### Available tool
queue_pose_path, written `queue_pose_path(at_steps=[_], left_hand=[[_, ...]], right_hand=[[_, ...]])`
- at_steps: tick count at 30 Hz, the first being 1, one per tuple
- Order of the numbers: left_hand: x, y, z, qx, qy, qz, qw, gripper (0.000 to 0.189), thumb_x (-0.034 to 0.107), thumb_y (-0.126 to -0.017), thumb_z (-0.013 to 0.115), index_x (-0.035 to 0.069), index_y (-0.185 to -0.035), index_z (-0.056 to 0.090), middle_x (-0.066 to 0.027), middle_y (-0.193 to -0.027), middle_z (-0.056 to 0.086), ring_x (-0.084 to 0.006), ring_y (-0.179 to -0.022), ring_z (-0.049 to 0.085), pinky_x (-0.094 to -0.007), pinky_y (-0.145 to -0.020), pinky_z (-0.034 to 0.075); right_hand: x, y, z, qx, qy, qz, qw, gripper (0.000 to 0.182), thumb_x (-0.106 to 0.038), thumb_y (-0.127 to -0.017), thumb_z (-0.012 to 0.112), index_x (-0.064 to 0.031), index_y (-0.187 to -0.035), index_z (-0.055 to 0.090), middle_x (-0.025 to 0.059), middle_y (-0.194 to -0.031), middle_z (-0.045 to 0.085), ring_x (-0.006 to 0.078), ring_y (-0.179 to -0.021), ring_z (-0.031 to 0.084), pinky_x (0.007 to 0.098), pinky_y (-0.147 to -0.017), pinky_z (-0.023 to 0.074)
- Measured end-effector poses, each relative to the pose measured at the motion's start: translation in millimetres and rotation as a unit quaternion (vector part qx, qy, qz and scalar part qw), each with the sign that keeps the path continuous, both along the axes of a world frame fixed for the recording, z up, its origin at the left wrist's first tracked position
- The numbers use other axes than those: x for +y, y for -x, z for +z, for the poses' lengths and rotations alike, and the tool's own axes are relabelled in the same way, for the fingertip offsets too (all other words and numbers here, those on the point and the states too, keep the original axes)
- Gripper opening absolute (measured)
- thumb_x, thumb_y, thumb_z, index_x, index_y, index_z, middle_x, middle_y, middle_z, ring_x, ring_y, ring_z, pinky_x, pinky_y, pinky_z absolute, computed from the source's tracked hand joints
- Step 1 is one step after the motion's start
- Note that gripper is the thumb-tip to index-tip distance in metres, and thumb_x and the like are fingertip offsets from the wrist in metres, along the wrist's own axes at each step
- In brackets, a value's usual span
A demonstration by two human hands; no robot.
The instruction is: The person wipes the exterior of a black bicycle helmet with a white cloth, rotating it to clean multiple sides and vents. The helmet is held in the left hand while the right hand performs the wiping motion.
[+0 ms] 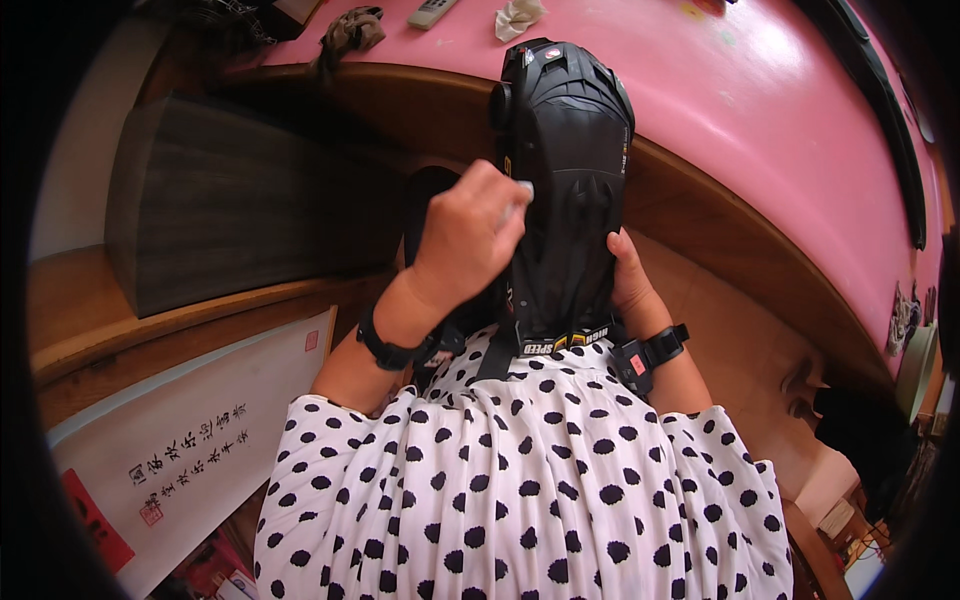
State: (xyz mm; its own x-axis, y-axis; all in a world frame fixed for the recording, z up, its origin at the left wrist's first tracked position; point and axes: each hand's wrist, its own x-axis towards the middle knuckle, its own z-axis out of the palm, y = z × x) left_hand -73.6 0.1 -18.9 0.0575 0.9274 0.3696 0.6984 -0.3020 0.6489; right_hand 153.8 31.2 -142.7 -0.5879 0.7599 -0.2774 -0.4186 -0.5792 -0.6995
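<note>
A black moulded plastic body, apparently a toy car [577,180], is held lengthwise in front of my chest. Its far end overlaps the table edge, and bold lettering marks its near end. My left hand [476,229] pinches a small white piece [527,191], perhaps tissue or cloth, against the body's left side; most of that piece is hidden by the fingers. On the opposite side, my right hand [631,277] grips the body with the thumb along its edge. The other right fingers are out of sight behind it.
Beyond the body curves a pink-topped table [697,97] with a wooden edge. On it lie a crumpled tissue [519,19], a remote control [432,12], a brown cloth [354,30] and a long black object [889,112]. A dark box [240,202] and a calligraphy sheet [217,420] are at left.
</note>
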Motion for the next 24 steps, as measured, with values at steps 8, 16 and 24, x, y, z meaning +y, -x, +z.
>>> queue_pose_path(at_steps=[8, 16, 24], left_hand=[[30.3, -1.9, 5.9, 0.016, -0.065, 0.027, 0.997, 0.018, -0.002, -0.084, 0.071, 0.005, -0.100, 0.069, -0.0135, -0.090, 0.062, -0.0343, -0.079, 0.067, -0.0396, -0.067, 0.054], [1.7, -12.6, 0.8, 0.045, -0.034, -0.046, 0.997, 0.016, -0.002, -0.082, 0.076, 0.004, -0.094, 0.067, -0.0121, -0.088, 0.060, -0.0330, -0.075, 0.065, -0.0396, -0.064, 0.052], [18.0, -14.6, 18.3, 0.004, -0.093, -0.063, 0.994, 0.018, -0.003, -0.079, 0.072, 0.008, -0.094, 0.070, -0.0086, -0.089, 0.057, -0.0285, -0.077, 0.066, -0.0382, -0.065, 0.055]], right_hand=[[-0.2, -2.8, -3.7, -0.014, 0.010, 0.006, 1.000, 0.091, -0.055, -0.079, 0.075, 0.0007, -0.146, 0.047, 0.0128, -0.138, 0.060, 0.0228, -0.124, 0.060, 0.0377, -0.107, 0.0478], [-0.9, -1.3, -5.6, -0.005, 0.009, 0.002, 1.000, 0.090, -0.055, -0.080, 0.074, 0.0004, -0.146, 0.048, 0.0125, -0.136, 0.061, 0.0226, -0.122, 0.061, 0.0378, -0.106, 0.0483], [-1.4, 0.0, -6.1, 0.006, 0.026, -0.001, 1.000, 0.089, -0.055, -0.080, 0.074, -0.0001, -0.145, 0.048, 0.0119, -0.135, 0.062, 0.0222, -0.121, 0.062, 0.0372, -0.106, 0.0486]])
